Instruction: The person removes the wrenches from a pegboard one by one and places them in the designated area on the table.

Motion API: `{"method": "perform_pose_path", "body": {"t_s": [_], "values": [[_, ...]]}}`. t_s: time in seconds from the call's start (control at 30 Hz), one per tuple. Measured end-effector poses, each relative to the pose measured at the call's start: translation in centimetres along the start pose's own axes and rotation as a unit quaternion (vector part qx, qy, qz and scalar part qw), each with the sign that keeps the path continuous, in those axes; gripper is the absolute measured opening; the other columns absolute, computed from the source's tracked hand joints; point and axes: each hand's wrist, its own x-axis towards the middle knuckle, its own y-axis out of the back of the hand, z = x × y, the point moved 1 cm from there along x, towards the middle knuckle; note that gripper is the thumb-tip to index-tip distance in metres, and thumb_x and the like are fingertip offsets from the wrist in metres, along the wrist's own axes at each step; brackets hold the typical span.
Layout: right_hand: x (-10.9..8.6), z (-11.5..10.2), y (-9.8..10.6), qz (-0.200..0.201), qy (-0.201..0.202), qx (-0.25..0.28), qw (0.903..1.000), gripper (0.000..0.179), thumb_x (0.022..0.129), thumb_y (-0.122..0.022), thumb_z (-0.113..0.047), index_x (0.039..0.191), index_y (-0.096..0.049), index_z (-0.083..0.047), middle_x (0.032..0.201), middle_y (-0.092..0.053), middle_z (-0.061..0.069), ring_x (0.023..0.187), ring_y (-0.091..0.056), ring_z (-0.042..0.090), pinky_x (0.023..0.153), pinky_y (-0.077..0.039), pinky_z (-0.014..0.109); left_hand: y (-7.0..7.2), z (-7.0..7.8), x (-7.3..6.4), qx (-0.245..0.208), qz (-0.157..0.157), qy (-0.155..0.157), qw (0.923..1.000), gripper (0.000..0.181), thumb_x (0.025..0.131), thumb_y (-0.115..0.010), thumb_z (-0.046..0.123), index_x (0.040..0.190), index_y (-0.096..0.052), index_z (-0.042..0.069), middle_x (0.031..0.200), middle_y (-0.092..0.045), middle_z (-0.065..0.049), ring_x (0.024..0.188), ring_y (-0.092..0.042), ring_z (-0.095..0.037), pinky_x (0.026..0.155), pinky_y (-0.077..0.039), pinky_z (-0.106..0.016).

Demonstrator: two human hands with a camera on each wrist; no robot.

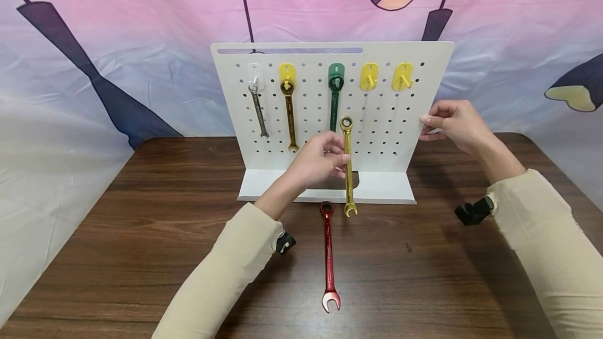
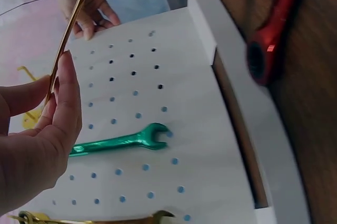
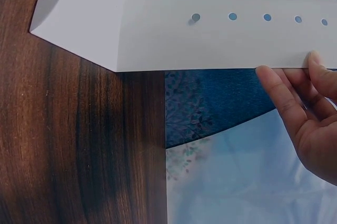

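Gold wrench (image 1: pixel 349 179) is pinched nearly upright by my left hand (image 1: pixel 320 160), below-left of bare yellow hooks (image 1: pixel 369 76), while my right hand (image 1: pixel 459 123) pinches the pegboard (image 1: pixel 383 163) at its right edge.

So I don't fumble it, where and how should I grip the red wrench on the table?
Pinch the red wrench mid-handle across its narrow width, probably best from above. It lies flat on the table, its slim handle clear on both sides, while its ring end sits close to the pegboard, leaving less room.
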Motion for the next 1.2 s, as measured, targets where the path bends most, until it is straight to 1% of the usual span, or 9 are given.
{"method": "perform_pose_path", "body": {"t_s": [0.13,0.3,0.43,0.63,0.97,1.2], "values": [[0.0,-0.1,0.0,0.000,0.000,0.001,1.0000,0.017,0.089,-0.056,-0.004,0.078,-0.056,0.009,0.073,-0.065,0.002,0.068,-0.062,0.016,0.067,-0.058,0.037,0.4,-1.0,-0.2,-0.004,-0.001,0.018,0.9998,0.015,0.088,-0.056,-0.003,0.102,-0.050,-0.004,0.091,-0.053,-0.014,0.066,-0.060,-0.020,0.068,-0.058,-0.034],[0.1,-0.1,0.0,-0.001,0.000,0.014,0.9999,0.016,0.089,-0.056,-0.002,0.077,-0.057,0.008,0.072,-0.065,0.002,0.067,-0.062,0.016,0.066,-0.058,0.036,1.0,-2.2,-0.5,-0.006,-0.003,0.037,0.9993,0.016,0.088,-0.055,-0.005,0.103,-0.049,-0.006,0.092,-0.052,-0.015,0.065,-0.060,-0.019,0.067,-0.058,-0.031],[0.1,-0.1,0.0,-0.002,0.002,0.016,0.9999,0.016,0.089,-0.056,-0.002,0.077,-0.057,0.008,0.072,-0.065,0.002,0.067,-0.063,0.016,0.067,-0.058,0.037,1.2,-3.1,-0.8,0.008,-0.013,0.047,0.9988,0.014,0.089,-0.053,-0.005,0.102,-0.049,-0.006,0.090,-0.053,-0.015,0.065,-0.060,-0.018,0.065,-0.058,-0.029],[0.1,0.0,0.0,-0.002,-0.002,0.013,0.9999,0.016,0.089,-0.056,-0.003,0.078,-0.057,0.008,0.072,-0.065,0.002,0.068,-0.063,0.017,0.068,-0.057,0.039,1.8,-4.0,-1.5,0.022,-0.027,0.059,0.9977,0.011,0.089,-0.051,-0.008,0.099,-0.048,-0.008,0.086,-0.054,-0.015,0.067,-0.058,-0.019,0.065,-0.058,-0.031],[0.1,0.1,0.1,0.001,-0.003,0.003,1.0000,0.017,0.089,-0.057,-0.005,0.079,-0.056,0.009,0.073,-0.065,0.001,0.068,-0.063,0.016,0.067,-0.058,0.037,2.9,-5.8,-2.6,0.006,-0.051,0.087,0.9949,0.011,0.088,-0.048,-0.011,0.099,-0.045,-0.011,0.084,-0.052,-0.016,0.065,-0.057,-0.020,0.065,-0.058,-0.033],[0.0,0.0,0.0,0.003,-0.002,0.001,1.0000,0.017,0.089,-0.057,-0.004,0.079,-0.056,0.009,0.074,-0.065,0.001,0.068,-0.063,0.016,0.067,-0.058,0.037,3.6,-6.8,-3.4,-0.005,-0.059,0.108,0.9924,0.011,0.088,-0.048,-0.012,0.099,-0.044,-0.011,0.083,-0.049,-0.015,0.065,-0.056,-0.020,0.064,-0.058,-0.033]]}}
